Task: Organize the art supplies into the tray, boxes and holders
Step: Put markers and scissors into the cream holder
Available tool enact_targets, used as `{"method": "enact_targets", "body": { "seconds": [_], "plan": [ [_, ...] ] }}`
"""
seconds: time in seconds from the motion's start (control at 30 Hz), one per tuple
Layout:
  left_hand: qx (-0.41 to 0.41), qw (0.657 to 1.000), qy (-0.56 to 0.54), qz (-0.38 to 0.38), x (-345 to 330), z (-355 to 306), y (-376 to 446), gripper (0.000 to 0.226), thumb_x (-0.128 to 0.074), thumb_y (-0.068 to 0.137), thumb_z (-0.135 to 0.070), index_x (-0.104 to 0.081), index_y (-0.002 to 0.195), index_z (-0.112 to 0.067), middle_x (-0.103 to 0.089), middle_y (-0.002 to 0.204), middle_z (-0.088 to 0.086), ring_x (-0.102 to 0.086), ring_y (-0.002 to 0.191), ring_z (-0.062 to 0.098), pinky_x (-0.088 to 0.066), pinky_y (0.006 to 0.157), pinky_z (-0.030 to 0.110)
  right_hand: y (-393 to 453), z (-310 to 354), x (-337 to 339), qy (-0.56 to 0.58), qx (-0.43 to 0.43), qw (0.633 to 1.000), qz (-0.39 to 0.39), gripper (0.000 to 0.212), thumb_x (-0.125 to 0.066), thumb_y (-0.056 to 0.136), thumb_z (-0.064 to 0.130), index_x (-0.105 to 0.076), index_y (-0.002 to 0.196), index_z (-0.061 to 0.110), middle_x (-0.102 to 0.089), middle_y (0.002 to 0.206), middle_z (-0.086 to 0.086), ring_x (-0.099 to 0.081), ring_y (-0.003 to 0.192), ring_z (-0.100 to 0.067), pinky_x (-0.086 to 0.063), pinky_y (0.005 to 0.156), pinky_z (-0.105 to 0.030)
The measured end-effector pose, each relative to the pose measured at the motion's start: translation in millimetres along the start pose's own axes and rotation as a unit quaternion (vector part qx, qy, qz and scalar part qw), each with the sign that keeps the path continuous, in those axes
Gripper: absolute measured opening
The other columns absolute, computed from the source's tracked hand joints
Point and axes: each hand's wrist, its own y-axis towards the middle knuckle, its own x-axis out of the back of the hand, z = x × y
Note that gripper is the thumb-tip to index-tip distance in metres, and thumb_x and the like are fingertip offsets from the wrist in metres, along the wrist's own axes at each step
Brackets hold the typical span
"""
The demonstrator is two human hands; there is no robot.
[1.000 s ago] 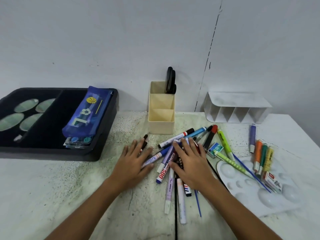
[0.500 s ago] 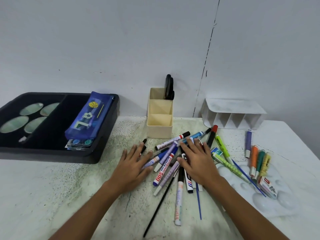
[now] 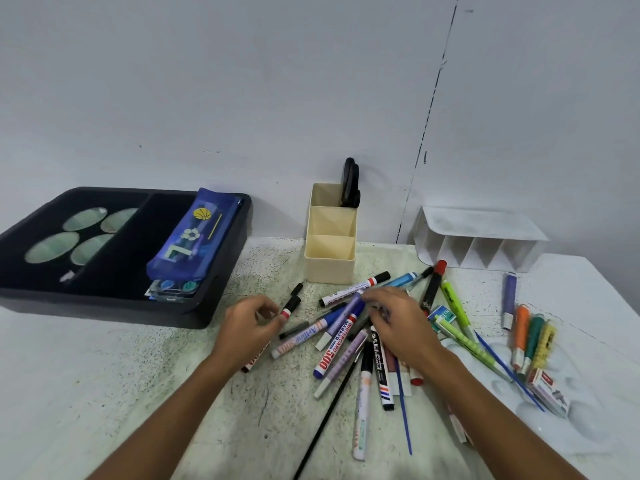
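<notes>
Markers, pens and thin brushes lay in a loose heap [image 3: 349, 341] at the centre of the speckled white worktop [image 3: 104, 393], crossing one another at all angles. The left hand [image 3: 247, 327], left of the heap, had its fingers curled and pinched a red-banded marker with a black cap [image 3: 287, 311]. The right hand [image 3: 394, 323] was over the middle of the heap with fingers bent down among the barrels; whether it had actually closed on one could not be told. The cream plastic pen holder with three stepped compartments [image 3: 330, 244] stood just above the heap with black scissors [image 3: 350, 183] in its rear slot, the black divided tray [image 3: 114, 306] sat at the left of the frame with a blue pencil pouch [image 3: 194, 240] propped on it, and the white slotted organiser [image 3: 478, 240] lay at the upper right. Because the barrels overlapped, lifting one from underneath would likely drag neighbours along or send round markers rolling toward the worktop's near edge; the long black brush handle [image 3: 325, 420] pointing at that edge looked easiest to knock off.
</notes>
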Motion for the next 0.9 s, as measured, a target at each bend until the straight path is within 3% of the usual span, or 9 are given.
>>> {"method": "enact_targets", "body": {
  "seconds": [0.13, 0.33, 0.53, 0.73, 0.9],
  "plan": [
    [0.038, 0.998, 0.052, 0.014, -1.6, -6.1, 2.2, 0.018, -0.08, 0.077, -0.026, -0.064, 0.073, -0.022, -0.057, 0.066, -0.005, -0.051, 0.061, 0.008, -0.034, 0.052, 0.021, 5.5, 13.8, -8.3, 0.002, 0.029, 0.999, 0.03, 0.028, -0.059, 0.091, 0.008, -0.069, 0.116, 0.016, -0.066, 0.114, 0.003, -0.055, 0.108, -0.012, -0.043, 0.097, -0.025],
    [0.061, 0.996, 0.059, 0.021, -0.4, -10.0, 7.0, 0.022, -0.073, 0.085, -0.019, -0.06, 0.068, -0.023, -0.06, 0.067, -0.005, -0.055, 0.064, 0.009, -0.037, 0.052, 0.021, 8.1, 18.5, -20.0, -0.008, 0.051, 0.998, 0.02, 0.026, -0.064, 0.086, 0.007, -0.072, 0.109, 0.017, -0.068, 0.106, 0.003, -0.056, 0.104, -0.016, -0.046, 0.094, -0.04],
    [0.044, 0.995, 0.091, 0.013, 3.1, -9.4, 1.5, 0.018, -0.076, 0.081, -0.028, -0.061, 0.074, -0.022, -0.057, 0.072, -0.007, -0.053, 0.067, 0.008, -0.034, 0.053, 0.021, 16.2, 22.2, -24.3, -0.03, 0.046, 0.998, 0.01, 0.024, -0.063, 0.086, 0.009, -0.073, 0.107, 0.018, -0.067, 0.103, 0.004, -0.056, 0.1, -0.016, -0.045, 0.092, -0.041],
    [0.037, 0.991, 0.125, 0.009, 2.2, -9.5, 5.7, 0.016, -0.072, 0.085, -0.029, -0.062, 0.078, -0.02, -0.053, 0.077, -0.009, -0.048, 0.07, 0.005, -0.03, 0.054, 0.019, 46.0, 4.2, -8.3, -0.074, -0.064, 0.994, -0.046, 0.022, -0.059, 0.09, 0.012, -0.071, 0.108, 0.017, -0.066, 0.108, -0.002, -0.052, 0.105, -0.02, -0.044, 0.094, -0.043],
    [0.019, 0.982, 0.186, 0.024, -1.3, -8.2, 7.5, 0.017, -0.069, 0.086, -0.038, -0.063, 0.085, -0.022, -0.053, 0.085, -0.008, -0.049, 0.078, 0.007, -0.037, 0.063, 0.022, 78.0, -34.1, 11.0, -0.124, -0.165, 0.975, 0.084, 0.028, -0.063, 0.088, 0.018, -0.07, 0.115, 0.024, -0.06, 0.123, -0.007, -0.049, 0.115, -0.029, -0.044, 0.098, -0.045]
  ]
}}
